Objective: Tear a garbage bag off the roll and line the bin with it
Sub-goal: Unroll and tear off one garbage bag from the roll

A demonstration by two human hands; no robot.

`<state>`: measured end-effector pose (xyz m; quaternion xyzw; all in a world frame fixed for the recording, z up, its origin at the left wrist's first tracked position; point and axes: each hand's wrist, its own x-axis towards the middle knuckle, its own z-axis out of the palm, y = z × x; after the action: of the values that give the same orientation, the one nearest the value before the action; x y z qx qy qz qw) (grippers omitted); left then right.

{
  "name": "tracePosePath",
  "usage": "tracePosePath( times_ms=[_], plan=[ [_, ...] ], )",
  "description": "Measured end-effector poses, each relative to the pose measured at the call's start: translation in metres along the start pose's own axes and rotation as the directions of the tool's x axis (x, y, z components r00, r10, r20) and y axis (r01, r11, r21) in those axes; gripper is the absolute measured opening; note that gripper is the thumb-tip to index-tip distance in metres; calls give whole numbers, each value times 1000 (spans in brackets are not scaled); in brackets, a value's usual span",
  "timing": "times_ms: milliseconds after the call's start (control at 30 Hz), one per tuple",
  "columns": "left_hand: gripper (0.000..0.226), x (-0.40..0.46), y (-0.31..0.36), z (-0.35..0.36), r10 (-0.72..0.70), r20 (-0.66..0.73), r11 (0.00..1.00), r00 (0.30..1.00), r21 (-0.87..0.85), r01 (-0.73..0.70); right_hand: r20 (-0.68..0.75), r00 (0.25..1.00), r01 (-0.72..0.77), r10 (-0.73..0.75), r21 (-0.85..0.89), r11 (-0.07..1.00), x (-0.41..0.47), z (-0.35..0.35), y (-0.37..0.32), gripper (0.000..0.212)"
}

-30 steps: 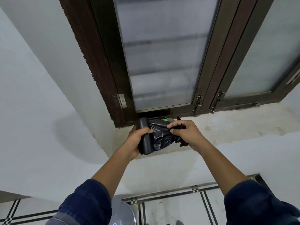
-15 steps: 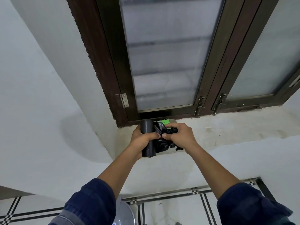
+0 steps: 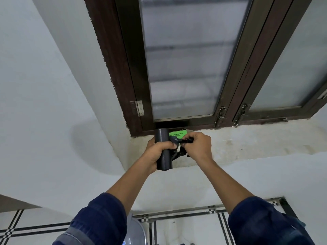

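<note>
A dark grey roll of garbage bags (image 3: 163, 149) stands upright in my left hand (image 3: 156, 152), which is wrapped around its middle. My right hand (image 3: 198, 146) is closed on the bunched black loose end of the bag (image 3: 178, 153), right beside the roll. Both hands are held out over the window sill. A bright green label (image 3: 177, 134) shows just behind the roll. A pale grey rounded object, possibly the bin (image 3: 135, 234), shows at the bottom edge between my sleeves; most of it is hidden.
A dark brown window frame (image 3: 115, 71) with frosted panes stands behind the concrete sill (image 3: 247, 144). White walls lie left and below. White floor tiles with black lines (image 3: 185, 228) lie at the bottom.
My right hand has come in toward the roll, and the loose bag between the hands has bunched up smaller. The green label now shows more.
</note>
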<state>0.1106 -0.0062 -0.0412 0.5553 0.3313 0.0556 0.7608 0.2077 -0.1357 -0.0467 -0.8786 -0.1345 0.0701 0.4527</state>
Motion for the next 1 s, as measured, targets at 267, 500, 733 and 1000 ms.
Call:
tracePosePath(
  times_ms=[267,500,733,1000],
  plan=[
    [53,3,1,-14,5,-43,999,999,-32,-7,168,980,89,-102,83,993,-3,-6,3,10],
    [42,-12,12,-6,10,108,955,994,-294,22,-114,991,27,-68,-327,945,12,-7,32,13],
    [75,-6,17,0,-67,-47,983,997,-176,58,148,936,-350,319,307,885,6,-14,22,30],
    [22,-3,19,10,-218,153,911,964,-323,257,141,947,-305,288,119,945,48,-56,49,60]
  ],
)
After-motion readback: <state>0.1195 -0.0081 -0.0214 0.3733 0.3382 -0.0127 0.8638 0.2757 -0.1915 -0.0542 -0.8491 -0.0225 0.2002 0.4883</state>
